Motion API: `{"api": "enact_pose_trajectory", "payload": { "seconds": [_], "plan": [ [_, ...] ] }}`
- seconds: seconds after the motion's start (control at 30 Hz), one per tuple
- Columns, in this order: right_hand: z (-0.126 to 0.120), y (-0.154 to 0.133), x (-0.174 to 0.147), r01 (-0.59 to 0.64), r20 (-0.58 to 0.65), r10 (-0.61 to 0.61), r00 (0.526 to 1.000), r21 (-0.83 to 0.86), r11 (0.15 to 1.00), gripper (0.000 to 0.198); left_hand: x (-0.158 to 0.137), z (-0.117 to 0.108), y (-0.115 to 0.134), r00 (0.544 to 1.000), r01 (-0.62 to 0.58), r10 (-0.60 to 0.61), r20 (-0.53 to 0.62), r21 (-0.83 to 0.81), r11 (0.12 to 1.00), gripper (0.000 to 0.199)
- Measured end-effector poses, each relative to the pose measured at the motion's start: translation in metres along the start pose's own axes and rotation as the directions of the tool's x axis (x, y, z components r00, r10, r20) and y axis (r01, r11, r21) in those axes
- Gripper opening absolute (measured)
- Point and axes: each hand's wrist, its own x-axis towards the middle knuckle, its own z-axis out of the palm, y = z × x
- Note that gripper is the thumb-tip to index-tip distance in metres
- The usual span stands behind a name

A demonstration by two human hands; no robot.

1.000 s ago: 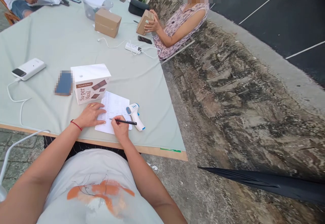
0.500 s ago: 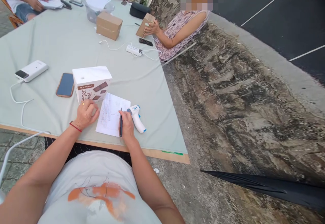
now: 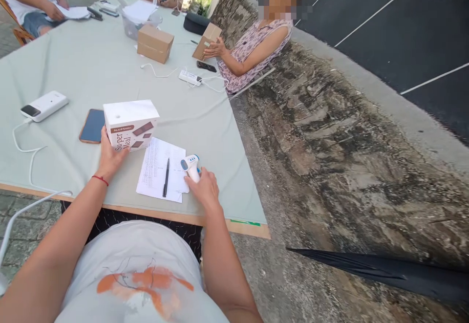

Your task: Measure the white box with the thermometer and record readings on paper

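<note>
And now the left hand [image 3: 112, 156] clasps the white box [image 3: 132, 111], insides hidden, beside the phone [image 3: 92, 125]; the right hand [image 3: 205, 189] wraps around the thermometer [image 3: 192, 167], right of the papers [image 3: 152, 179]! Beyond, a clear bin [image 3: 132, 30] holds white sheets [image 3: 141, 9].

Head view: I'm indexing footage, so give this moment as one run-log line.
left hand: touching NutriMotion box | right hand: holding infrared thermometer | black pen: lying on printed sheets | smartphone: beside box
</note>
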Motion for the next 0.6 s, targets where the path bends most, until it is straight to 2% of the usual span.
{"api": "enact_pose_trajectory", "payload": {
  "seconds": [0.07, 0.17, 0.23, 0.33, 0.4, 0.47, 0.6],
  "plan": [
    [-0.002, 0.0, 0.003, -0.035, 0.074, 0.032, 0.997, 0.042, 0.998, 0.054, 0.001, 0.0, 0.001, 1.0, -0.007, 0.007, 0.0, -0.007, 1.0, 0.097],
    [0.001, -0.013, 0.002, -0.057, 0.011, 0.056, 0.998, 0.295, 0.954, 0.051, -0.002, -0.001, 0.01, 0.999, 0.004, -0.003, -0.045, 0.015, 1.0, 0.087],
    [0.004, -0.029, -0.004, 0.004, -0.002, -0.003, 1.0, 0.535, 0.845, 0.052, -0.005, -0.002, 0.019, 0.997, 0.027, -0.026, -0.069, 0.014, 1.0, 0.078],
    [0.011, -0.059, -0.019, 0.097, 0.06, -0.233, 0.971, 0.79, 0.606, 0.049, -0.008, -0.002, 0.033, 0.994, 0.047, -0.048, -0.1, -0.014, 0.999, 0.069],
    [0.018, -0.079, -0.028, 0.082, 0.101, -0.339, 0.935, 0.87, 0.486, 0.047, -0.009, -0.002, 0.04, 0.994, 0.025, -0.027, -0.104, -0.023, 0.999, 0.065],
    [0.025, -0.095, -0.035, 0.052, 0.123, -0.384, 0.915, 0.909, 0.414, 0.047, -0.01, -0.002, 0.042, 0.997, 0.009, -0.01, -0.079, -0.018, 1.0, 0.062],
    [0.039, -0.111, -0.039, 0.003, 0.149, -0.359, 0.921, 0.921, 0.39, 0.049, -0.011, 0.0, 0.036, 0.999, 0.041, -0.041, 0.003, 0.041, 0.998, 0.062]
  ]
}}
